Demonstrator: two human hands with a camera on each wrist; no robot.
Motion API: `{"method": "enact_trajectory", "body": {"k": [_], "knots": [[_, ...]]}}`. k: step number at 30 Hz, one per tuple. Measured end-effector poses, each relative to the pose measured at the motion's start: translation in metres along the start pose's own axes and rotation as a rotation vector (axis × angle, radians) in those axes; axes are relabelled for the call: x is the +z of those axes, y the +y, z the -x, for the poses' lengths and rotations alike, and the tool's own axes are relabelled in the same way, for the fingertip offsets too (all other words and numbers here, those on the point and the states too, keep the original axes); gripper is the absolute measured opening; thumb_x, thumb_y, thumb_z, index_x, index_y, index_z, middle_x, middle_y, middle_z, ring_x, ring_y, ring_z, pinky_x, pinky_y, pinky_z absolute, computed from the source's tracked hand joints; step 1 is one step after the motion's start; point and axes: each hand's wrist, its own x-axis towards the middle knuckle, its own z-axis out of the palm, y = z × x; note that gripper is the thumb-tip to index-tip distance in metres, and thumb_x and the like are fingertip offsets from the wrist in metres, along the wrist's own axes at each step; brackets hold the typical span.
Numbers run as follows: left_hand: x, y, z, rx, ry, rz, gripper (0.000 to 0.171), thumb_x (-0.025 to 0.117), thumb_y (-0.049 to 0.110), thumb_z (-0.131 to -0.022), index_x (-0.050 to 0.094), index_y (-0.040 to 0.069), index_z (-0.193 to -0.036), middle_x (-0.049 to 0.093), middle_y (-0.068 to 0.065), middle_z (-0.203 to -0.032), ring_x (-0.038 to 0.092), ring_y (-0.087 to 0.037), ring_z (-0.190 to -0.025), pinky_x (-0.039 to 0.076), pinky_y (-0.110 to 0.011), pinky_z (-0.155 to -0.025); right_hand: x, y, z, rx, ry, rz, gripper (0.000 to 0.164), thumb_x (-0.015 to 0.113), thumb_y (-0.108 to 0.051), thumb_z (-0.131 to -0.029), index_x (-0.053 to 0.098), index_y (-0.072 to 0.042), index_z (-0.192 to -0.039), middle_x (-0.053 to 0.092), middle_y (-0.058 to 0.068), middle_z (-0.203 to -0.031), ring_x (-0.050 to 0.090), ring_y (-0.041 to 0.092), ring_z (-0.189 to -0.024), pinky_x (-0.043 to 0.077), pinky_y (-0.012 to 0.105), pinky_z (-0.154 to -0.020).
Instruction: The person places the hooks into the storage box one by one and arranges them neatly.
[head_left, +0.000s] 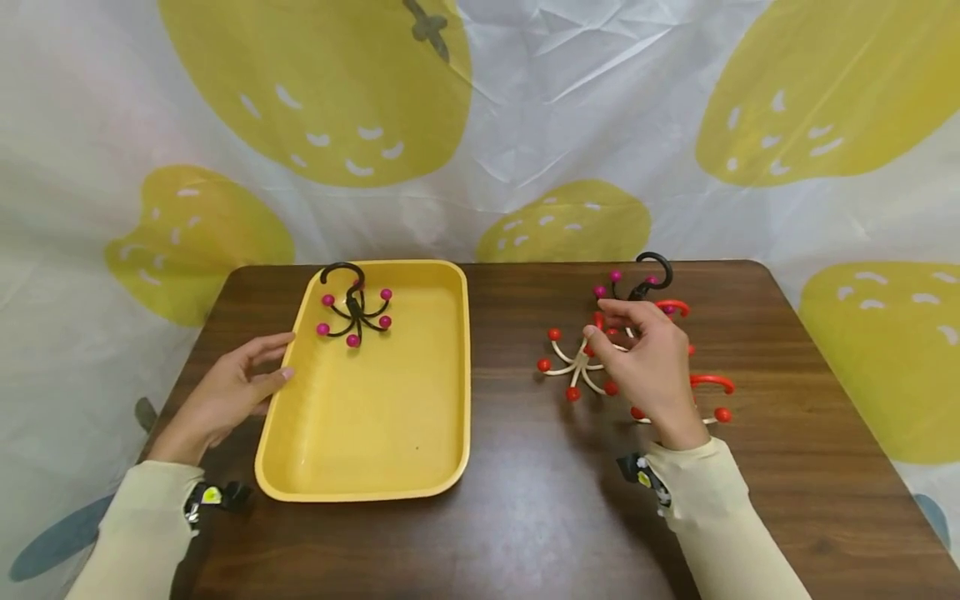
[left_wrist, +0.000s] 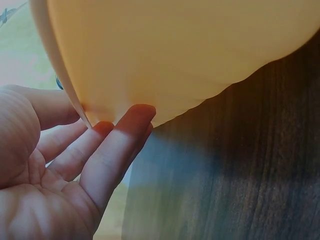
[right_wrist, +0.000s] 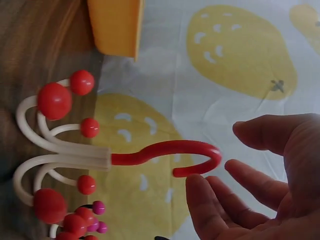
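My left hand (head_left: pixel 228 392) holds the left rim of a yellow tray (head_left: pixel 462 375); in the left wrist view its fingers (left_wrist: pixel 117 145) lie against the tray's outer wall. Inside the tray, towards the back, is a black multi-arm hook hanger (head_left: pixel 353 308) with magenta ball tips. Right of the tray, my right hand (head_left: pixel 648 367) is over a cream hook hanger (head_left: pixel 582 363) with red ball tips. Its red top hook (right_wrist: pixel 175 145) stands between the parted thumb and fingers in the right wrist view, with a fingertip right at the hook's end.
Close behind and right of my right hand are another black hanger (head_left: pixel 652 260) with magenta tips and more cream hangers with red hooks (head_left: pixel 714 382). A wooden table (head_left: pixel 517 533) carries everything. A lemon-print cloth (head_left: pixel 585 133) hangs along its back edge.
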Motion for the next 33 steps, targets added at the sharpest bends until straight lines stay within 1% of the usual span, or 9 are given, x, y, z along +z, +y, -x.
{"method": "enact_trajectory", "body": {"k": [1, 4, 10, 14, 17, 20, 23, 29, 33], "knots": [[0.0, 0.0, 0.0, -0.001, 0.0, -0.001, 0.064, 0.059, 0.014, -0.109, 0.03, 0.009, -0.167, 0.039, -0.028, -0.165, 0.07, -0.027, -0.116, 0.067, -0.041, -0.079, 0.001, 0.001, 0.0, 0.006, -0.002, 0.01, 0.032, 0.083, -0.014, -0.09, 0.078, -0.007, -0.121, 0.075, 0.008, -0.108, 0.072, 0.019, -0.094, 0.054, 0.003, -0.077], [0.0, -0.001, 0.0, -0.001, 0.002, -0.002, 0.064, 0.059, 0.014, -0.109, 0.03, 0.009, -0.167, 0.039, -0.028, -0.165, 0.069, -0.029, -0.117, 0.067, -0.042, -0.079, 0.003, 0.005, 0.0, 0.023, -0.007, 0.019, 0.031, 0.082, -0.015, -0.091, 0.078, -0.007, -0.121, 0.078, 0.007, -0.104, 0.074, 0.021, -0.091, 0.053, 0.003, -0.074], [0.0, -0.001, 0.0, 0.001, 0.007, -0.002, 0.064, 0.059, 0.015, -0.109, 0.03, 0.009, -0.167, 0.039, -0.028, -0.165, 0.071, -0.027, -0.114, 0.068, -0.042, -0.078, 0.006, 0.01, 0.002, 0.053, -0.034, 0.011, 0.033, 0.082, -0.015, -0.092, 0.076, -0.006, -0.123, 0.08, 0.009, -0.096, 0.075, 0.017, -0.087, 0.055, 0.006, -0.072], [0.0, -0.001, 0.0, 0.004, 0.01, -0.001, 0.064, 0.059, 0.015, -0.109, 0.031, 0.009, -0.167, 0.039, -0.028, -0.165, 0.071, -0.024, -0.113, 0.068, -0.042, -0.077, 0.007, 0.011, 0.005, 0.047, -0.037, 0.026, 0.036, 0.082, -0.015, -0.092, 0.076, -0.006, -0.126, 0.079, 0.009, -0.097, 0.075, 0.018, -0.087, 0.053, 0.005, -0.069], [0.0, 0.0, 0.001, -0.002, 0.011, 0.004, 0.064, 0.059, 0.015, -0.109, 0.031, 0.009, -0.167, 0.039, -0.028, -0.165, 0.071, -0.026, -0.113, 0.068, -0.042, -0.077, 0.006, 0.011, 0.006, 0.035, -0.024, 0.046, 0.036, 0.082, -0.014, -0.091, 0.077, -0.007, -0.127, 0.08, 0.008, -0.094, 0.076, 0.017, -0.083, 0.05, 0.005, -0.066], [0.0, 0.0, 0.001, -0.006, 0.011, 0.008, 0.065, 0.059, 0.015, -0.109, 0.031, 0.009, -0.167, 0.039, -0.028, -0.165, 0.071, -0.03, -0.115, 0.068, -0.042, -0.077, 0.005, 0.011, 0.007, 0.023, -0.009, 0.057, 0.036, 0.082, -0.011, -0.09, 0.078, -0.006, -0.126, 0.081, 0.007, -0.091, 0.074, 0.011, -0.077, 0.048, 0.005, -0.063], [0.0, 0.0, 0.001, -0.006, 0.012, 0.006, 0.064, 0.059, 0.015, -0.109, 0.031, 0.009, -0.167, 0.039, -0.028, -0.165, 0.071, -0.031, -0.116, 0.068, -0.042, -0.078, 0.004, 0.011, 0.007, 0.01, 0.003, 0.07, 0.035, 0.082, -0.01, -0.089, 0.079, -0.006, -0.124, 0.081, 0.007, -0.088, 0.072, 0.005, -0.075, 0.045, 0.006, -0.061], [0.0, -0.001, 0.0, -0.005, 0.014, 0.012, 0.064, 0.059, 0.015, -0.109, 0.031, 0.009, -0.167, 0.039, -0.028, -0.165, 0.071, -0.031, -0.115, 0.068, -0.042, -0.077, 0.003, 0.012, 0.007, -0.007, 0.009, 0.085, 0.033, 0.082, -0.01, -0.089, 0.08, -0.008, -0.122, 0.081, 0.008, -0.088, 0.06, -0.011, -0.073, 0.039, 0.013, -0.053], [0.0, -0.001, 0.001, -0.007, 0.009, 0.023, 0.064, 0.059, 0.014, -0.109, 0.031, 0.009, -0.166, 0.039, -0.028, -0.165, 0.071, -0.031, -0.115, 0.068, -0.043, -0.078, 0.002, 0.012, 0.007, -0.012, 0.013, 0.085, 0.032, 0.082, -0.01, -0.089, 0.081, -0.009, -0.121, 0.081, 0.008, -0.088, 0.063, -0.011, -0.074, 0.04, 0.012, -0.054]]}}
